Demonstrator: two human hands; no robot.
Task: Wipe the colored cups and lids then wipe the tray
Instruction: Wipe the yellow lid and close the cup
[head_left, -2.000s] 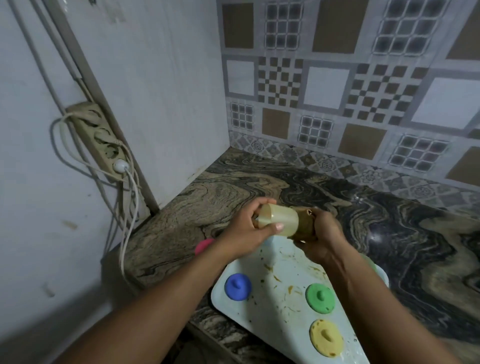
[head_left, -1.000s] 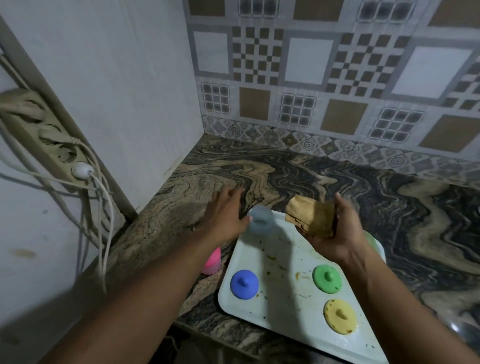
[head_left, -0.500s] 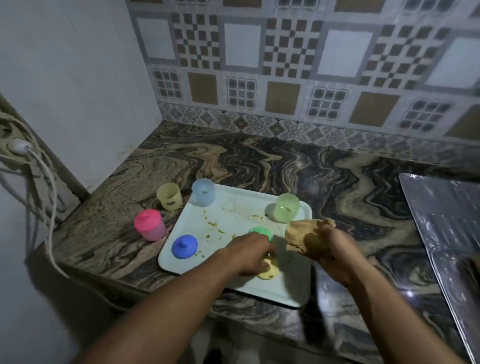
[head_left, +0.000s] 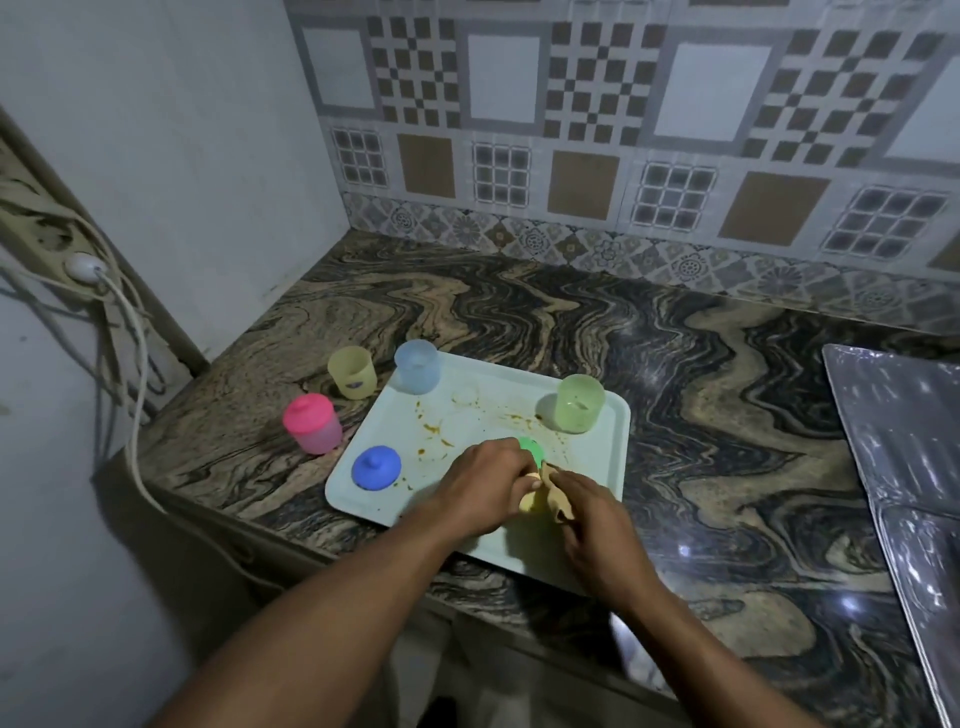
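Near the tray's (head_left: 498, 387) front edge, the left hand (head_left: 480, 486) has its fingers curled round the yellow lid (head_left: 529, 503); its facing is unclear. Right hand (head_left: 595, 522) pinches the tan cloth (head_left: 554, 491) against it. Green lid (head_left: 534, 448) lies just behind.

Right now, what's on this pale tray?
Translucent blue cup, green cup, round blue lid, green lid, food smears. Left hand with yellow lid and right hand with tan cloth cover the rest.

The counter (head_left: 519, 322), dark stone with swirling tan veins, carries a pale tray (head_left: 602, 447) close to its front edge, towards the left corner. Off the tray's left side stand a yellow cup (head_left: 351, 371) and a pink cup (head_left: 313, 423) with its lid on, both directly on the stone, and a shiny metal sheet (head_left: 904, 441) lies at the right edge
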